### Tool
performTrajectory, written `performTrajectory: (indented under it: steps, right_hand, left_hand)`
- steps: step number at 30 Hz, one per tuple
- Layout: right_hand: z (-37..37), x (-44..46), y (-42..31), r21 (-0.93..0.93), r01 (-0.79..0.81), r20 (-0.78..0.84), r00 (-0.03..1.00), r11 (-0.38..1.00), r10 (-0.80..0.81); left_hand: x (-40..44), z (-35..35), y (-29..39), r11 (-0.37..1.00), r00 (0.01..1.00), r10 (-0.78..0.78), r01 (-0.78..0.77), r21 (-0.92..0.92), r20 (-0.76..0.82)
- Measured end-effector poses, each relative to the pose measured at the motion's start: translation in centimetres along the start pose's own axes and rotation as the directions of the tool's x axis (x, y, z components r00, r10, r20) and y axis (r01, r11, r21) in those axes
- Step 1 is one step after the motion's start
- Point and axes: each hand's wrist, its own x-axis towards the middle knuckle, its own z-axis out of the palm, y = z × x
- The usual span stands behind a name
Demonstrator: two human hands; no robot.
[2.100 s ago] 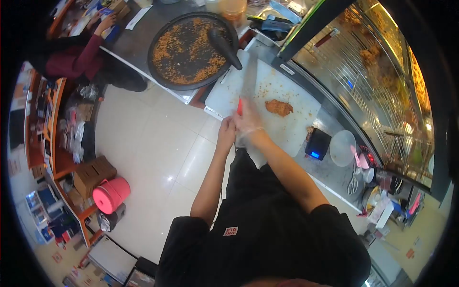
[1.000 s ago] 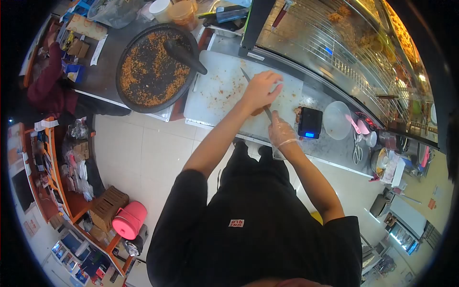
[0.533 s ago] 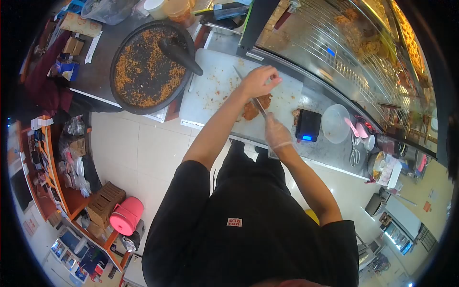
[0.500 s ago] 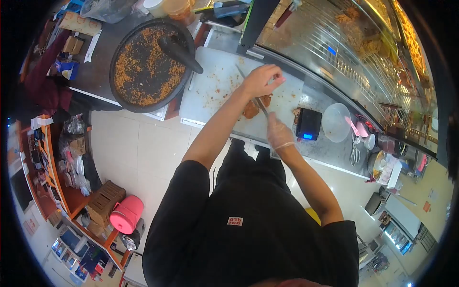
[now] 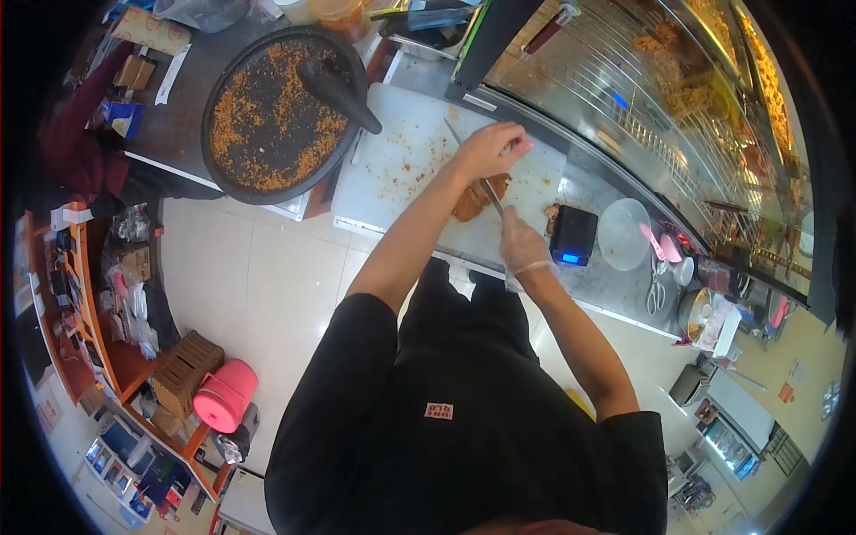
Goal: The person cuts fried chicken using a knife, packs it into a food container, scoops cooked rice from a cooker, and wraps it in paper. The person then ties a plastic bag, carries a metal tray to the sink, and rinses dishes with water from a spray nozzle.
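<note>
Sitting left, the stone mortar [image 5: 254,193] is probably kept aside. On the cutting board [image 5: 397,134], a fried cutlet [image 5: 467,208] is crossed by the knife [image 5: 489,193]; left hand [image 5: 492,150] is curled above, grip can't be told; knife's clasped by gloved right hand [image 5: 526,247], presumably for control.

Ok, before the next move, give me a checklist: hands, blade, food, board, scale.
1. Clear-gloved right hand gripping the long metal knife: ok.
2. Blade across the browned, crusted food piece: ok.
3. Left hand clear of the blade: cannot tell; it overlaps the blade in this view.
4. White rectangular board free of crumbs: not ok, crumbs scattered.
5. Black square scale display lit: ok, blue; reading illegible.
</note>
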Motion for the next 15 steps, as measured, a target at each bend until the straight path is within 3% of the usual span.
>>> performTrajectory:
  steps: [3,6,7,10,15]
  right_hand:
    - [-1.2,-1.7,0.5,0.042,-0.043,-0.01,0.999,0.998,0.044]
    - [-0.8,-0.9,1.3,0.048,-0.068,-0.008,0.998,0.996,0.069]
    - [-0.4,-0.2,1.7,0.039,-0.079,0.001,0.997,0.996,0.079]
    - [3.7,1.7,2.9,-0.041,0.056,-0.222,0.973,0.998,-0.063]
    - [2.2,2.4,2.7,-0.048,0.07,-0.205,0.976,0.996,-0.078]
  left_hand:
    - [0.9,0.2,3.4,0.999,0.999,0.046,-0.046,-0.02,0.008]
    - [1.8,1.2,2.5,0.996,0.998,0.06,-0.058,-0.065,0.031]
    - [1.8,1.5,1.4,0.999,0.998,0.014,-0.012,-0.031,0.064]
    - [1.8,2.1,-1.7,0.994,0.989,-0.096,0.09,0.056,0.11]
    - [2.4,1.0,-1.2,0.984,0.975,-0.177,0.173,0.038,0.132]
